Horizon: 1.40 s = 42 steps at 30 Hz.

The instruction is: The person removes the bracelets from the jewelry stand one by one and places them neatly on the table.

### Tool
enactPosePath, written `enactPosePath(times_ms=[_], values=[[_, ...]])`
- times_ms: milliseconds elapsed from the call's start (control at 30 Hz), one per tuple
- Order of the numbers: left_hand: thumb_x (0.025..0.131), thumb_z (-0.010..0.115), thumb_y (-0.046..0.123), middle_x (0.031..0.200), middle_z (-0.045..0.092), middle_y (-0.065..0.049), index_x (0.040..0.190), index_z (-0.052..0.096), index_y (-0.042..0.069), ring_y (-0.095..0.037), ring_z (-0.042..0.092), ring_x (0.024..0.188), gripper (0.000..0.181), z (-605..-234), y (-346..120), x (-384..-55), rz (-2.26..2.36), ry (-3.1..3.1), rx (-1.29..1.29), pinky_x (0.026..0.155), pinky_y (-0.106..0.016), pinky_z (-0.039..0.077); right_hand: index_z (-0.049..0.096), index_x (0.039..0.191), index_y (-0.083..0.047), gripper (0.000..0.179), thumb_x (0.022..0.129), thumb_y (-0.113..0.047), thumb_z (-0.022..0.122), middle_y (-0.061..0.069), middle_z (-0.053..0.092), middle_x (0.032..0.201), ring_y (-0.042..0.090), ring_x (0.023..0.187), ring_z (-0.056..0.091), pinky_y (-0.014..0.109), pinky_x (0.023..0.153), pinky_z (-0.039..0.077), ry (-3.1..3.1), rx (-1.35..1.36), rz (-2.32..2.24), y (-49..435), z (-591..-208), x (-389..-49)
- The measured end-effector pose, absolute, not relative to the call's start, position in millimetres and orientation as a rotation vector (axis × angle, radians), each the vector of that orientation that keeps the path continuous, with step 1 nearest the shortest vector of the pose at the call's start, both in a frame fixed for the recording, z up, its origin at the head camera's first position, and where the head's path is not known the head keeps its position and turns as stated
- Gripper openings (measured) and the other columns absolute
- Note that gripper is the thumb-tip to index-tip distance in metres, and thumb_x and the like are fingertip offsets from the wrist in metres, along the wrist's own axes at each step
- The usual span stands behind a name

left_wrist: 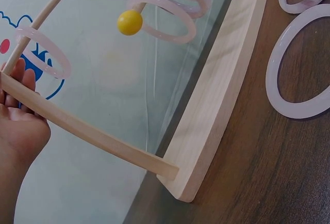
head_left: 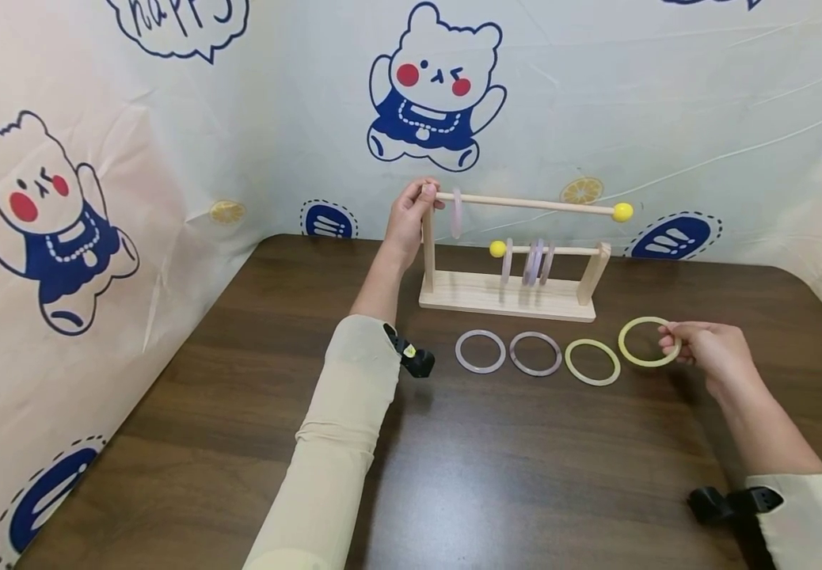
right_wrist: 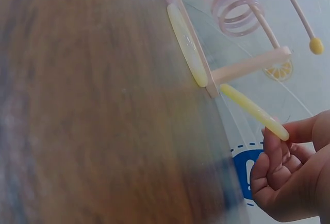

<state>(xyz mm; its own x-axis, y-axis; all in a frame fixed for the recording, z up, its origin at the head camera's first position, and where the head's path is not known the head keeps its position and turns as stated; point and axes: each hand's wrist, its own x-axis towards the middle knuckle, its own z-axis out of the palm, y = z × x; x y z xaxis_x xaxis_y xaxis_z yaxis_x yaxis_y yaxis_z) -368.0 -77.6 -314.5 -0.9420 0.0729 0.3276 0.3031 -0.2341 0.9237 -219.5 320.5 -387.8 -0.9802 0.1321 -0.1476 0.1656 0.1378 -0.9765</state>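
My left hand (head_left: 409, 218) grips the top of the tall left post of a wooden bangle stand (head_left: 496, 294), where the upper rod begins. One pale pink bangle (head_left: 457, 214) hangs on that upper rod, close to the hand. Several lilac and pink bangles (head_left: 534, 264) hang on the lower rod. My right hand (head_left: 717, 352) pinches a yellow bangle (head_left: 645, 320) by its right edge between thumb and fingers. In the right wrist view this yellow bangle (right_wrist: 252, 109) shows edge-on, tilted above the table.
Two lilac bangles (head_left: 481, 370) (head_left: 535, 373) and another yellow bangle (head_left: 592, 382) lie in a row in front of the stand. Yellow balls (head_left: 622, 212) cap the rod ends. A printed cloth (head_left: 297, 119) hangs behind the brown table (head_left: 525, 475).
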Motion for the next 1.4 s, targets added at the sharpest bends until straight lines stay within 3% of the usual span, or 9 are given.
enactPosePath(times_ms=[100,233,400,467,633,733,1033,1200,1400], values=[[0.098,0.046,0.016,0.089,0.054,0.003,0.107,0.051,-0.005,-0.015,0.053,0.085,0.023,-314,-77,-368,-2.308,-1.841,-0.469,0.089,-0.027,0.034,0.069,0.068,-0.024,0.037,0.094,-0.011,0.046,-0.007,0.064,0.062,0.002,0.056,0.059,0.020,0.051,0.042,2.397,0.278,-1.934,322,-387,-219],[0.098,0.047,0.016,0.089,0.054,0.002,0.100,0.055,0.004,-0.015,0.053,0.085,0.015,-314,-77,-369,-2.313,-1.832,-0.475,0.089,-0.026,0.034,0.067,0.067,-0.026,0.037,0.094,-0.012,0.046,-0.007,0.064,0.062,0.002,0.057,0.059,0.021,0.052,0.044,2.418,0.287,-1.867,323,-387,-218],[0.098,0.047,0.017,0.089,0.054,0.002,0.098,0.056,0.007,-0.015,0.053,0.085,0.013,-314,-77,-369,-2.305,-1.838,-0.475,0.090,-0.028,0.034,0.067,0.070,-0.023,0.035,0.095,-0.013,0.045,-0.006,0.064,0.062,0.003,0.057,0.059,0.022,0.054,0.046,2.432,0.284,-1.797,325,-388,-218],[0.098,0.047,0.016,0.089,0.053,0.002,0.100,0.055,0.004,-0.015,0.053,0.085,0.015,-315,-77,-369,-2.306,-1.839,-0.473,0.091,-0.028,0.033,0.068,0.074,-0.017,0.032,0.095,-0.013,0.045,-0.006,0.064,0.062,0.003,0.058,0.059,0.021,0.055,0.046,2.448,0.279,-1.758,325,-389,-218],[0.098,0.047,0.017,0.089,0.053,0.002,0.108,0.050,-0.006,-0.015,0.053,0.084,0.025,-315,-76,-369,-2.309,-1.844,-0.459,0.091,-0.029,0.033,0.062,0.098,0.011,0.029,0.095,-0.012,0.044,-0.005,0.064,0.065,0.003,0.060,0.057,0.022,0.056,0.046,2.563,0.231,-1.507,326,-391,-216],[0.098,0.046,0.016,0.089,0.053,0.003,0.108,0.050,-0.005,-0.014,0.053,0.084,0.024,-315,-76,-369,-2.308,-1.845,-0.459,0.090,-0.028,0.033,0.058,0.102,0.018,0.031,0.092,-0.008,0.044,-0.003,0.064,0.068,0.004,0.061,0.054,0.023,0.056,0.044,2.643,0.194,-1.325,326,-392,-216],[0.097,0.048,0.019,0.094,0.053,0.002,0.100,0.055,0.007,-0.015,0.053,0.087,0.015,-314,-76,-368,-2.324,-1.843,-0.441,0.090,-0.030,0.033,0.064,0.099,0.013,0.032,0.088,-0.011,0.047,0.004,0.067,0.068,0.008,0.060,0.060,0.024,0.055,0.042,2.779,0.151,-1.060,326,-388,-215],[0.097,0.048,0.018,0.092,0.053,0.002,0.099,0.056,0.008,-0.016,0.053,0.087,0.013,-314,-76,-368,-2.322,-1.836,-0.447,0.090,-0.029,0.034,0.067,0.095,0.010,0.032,0.089,-0.016,0.050,0.004,0.068,0.068,0.009,0.063,0.060,0.025,0.056,0.038,2.830,0.122,-0.944,328,-386,-214],[0.097,0.047,0.016,0.088,0.053,0.002,0.102,0.054,0.000,-0.018,0.053,0.085,0.017,-315,-76,-369,-2.322,-1.817,-0.451,0.090,-0.028,0.033,0.070,0.091,0.006,0.035,0.088,-0.026,0.054,0.004,0.067,0.064,0.011,0.063,0.057,0.028,0.058,0.036,2.883,0.095,-0.832,332,-385,-214]])
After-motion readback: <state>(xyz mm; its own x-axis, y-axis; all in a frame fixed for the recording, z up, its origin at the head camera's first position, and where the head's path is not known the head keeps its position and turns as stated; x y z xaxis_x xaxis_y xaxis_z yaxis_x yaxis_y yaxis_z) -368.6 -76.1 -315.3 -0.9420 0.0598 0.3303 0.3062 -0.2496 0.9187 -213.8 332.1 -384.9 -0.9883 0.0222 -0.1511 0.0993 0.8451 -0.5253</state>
